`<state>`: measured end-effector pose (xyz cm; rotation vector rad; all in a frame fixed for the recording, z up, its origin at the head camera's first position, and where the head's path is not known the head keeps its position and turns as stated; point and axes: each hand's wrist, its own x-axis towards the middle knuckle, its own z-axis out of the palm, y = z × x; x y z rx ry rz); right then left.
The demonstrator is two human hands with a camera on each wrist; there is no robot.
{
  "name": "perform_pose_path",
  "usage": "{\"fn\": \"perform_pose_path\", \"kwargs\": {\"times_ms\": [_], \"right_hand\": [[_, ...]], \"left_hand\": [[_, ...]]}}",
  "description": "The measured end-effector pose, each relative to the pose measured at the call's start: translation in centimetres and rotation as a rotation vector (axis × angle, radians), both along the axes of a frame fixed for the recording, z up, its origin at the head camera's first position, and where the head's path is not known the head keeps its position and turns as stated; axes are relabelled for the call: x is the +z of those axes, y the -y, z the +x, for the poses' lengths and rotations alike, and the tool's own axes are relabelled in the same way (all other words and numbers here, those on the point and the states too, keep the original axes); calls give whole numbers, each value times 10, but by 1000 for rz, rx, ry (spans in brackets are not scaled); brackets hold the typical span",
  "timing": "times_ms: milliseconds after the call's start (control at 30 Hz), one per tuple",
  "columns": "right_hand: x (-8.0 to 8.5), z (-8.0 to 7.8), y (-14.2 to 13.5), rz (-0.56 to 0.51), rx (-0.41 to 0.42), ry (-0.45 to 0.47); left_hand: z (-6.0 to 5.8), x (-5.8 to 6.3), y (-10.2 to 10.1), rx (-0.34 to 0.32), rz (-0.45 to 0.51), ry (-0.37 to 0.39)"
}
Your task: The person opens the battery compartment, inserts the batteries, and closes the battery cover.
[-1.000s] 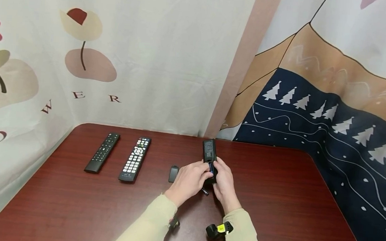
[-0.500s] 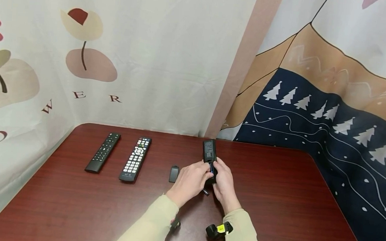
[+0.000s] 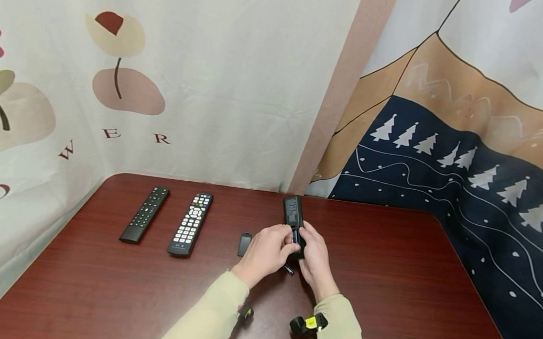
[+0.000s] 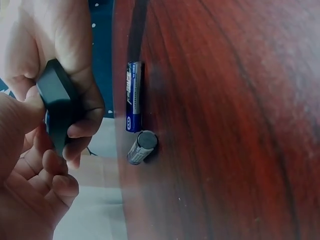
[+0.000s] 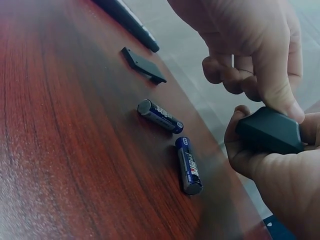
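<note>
In the head view, a black plastic remote control is held back side up over the far middle of a glossy reddish-brown wooden table. Its battery compartment is uncovered; a dark, shiny strip shows inside, but the fingers hide too much to tell how many batteries it contains. The right hand grips the remote along its right side. The left hand has thumb and forefinger at the compartment; whether they pinch something there I cannot tell. Just left of it lies a small dark grey rectangular battery cover. Farther left lie a black remote with white buttons and a slim black remote with dark buttons, both buttons up. A small metallic cylinder shows below the hands. Compared with half a second earlier, the held remote's far end has swung slightly left and the left hand has shifted a little with it; the cover and other two remotes lie where they were.

In the left wrist view, the remote is seen end-on in the right hand's curled fingers, the left thumb against it. Beside them on the wood lie a blue-and-silver AAA battery and a second battery, ends very close.

In the right wrist view, the left thumb presses on the remote while its other visible fingers curl loosely above. Both batteries lie outside the compartment, near the cover.
</note>
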<state>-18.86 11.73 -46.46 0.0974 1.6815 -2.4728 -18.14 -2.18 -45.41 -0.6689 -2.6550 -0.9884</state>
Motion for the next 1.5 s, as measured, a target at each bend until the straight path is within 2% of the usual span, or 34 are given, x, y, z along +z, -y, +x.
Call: {"fn": "perform_pose_path", "kwargs": {"times_ms": [300,467,933,1167,1400,1500], "right_hand": [[1,1,2,10,11,-3],[0,2,1,12,9,-7],[-2,0,-2,49,-9,0],[-2,0,-4,20,9,-7],[-2,0,-6,51,5,2],[-2,0,-6,64,14,14]], "left_hand": [[-5,3,3,45,77,152],[-5,6,4,75,60,181],[-2,4,8,110,-13,149],[-2,4,14,173,-27,144],[-5,-1,20,245,-68,42],[-5,-2,21,290,-91,39]]}}
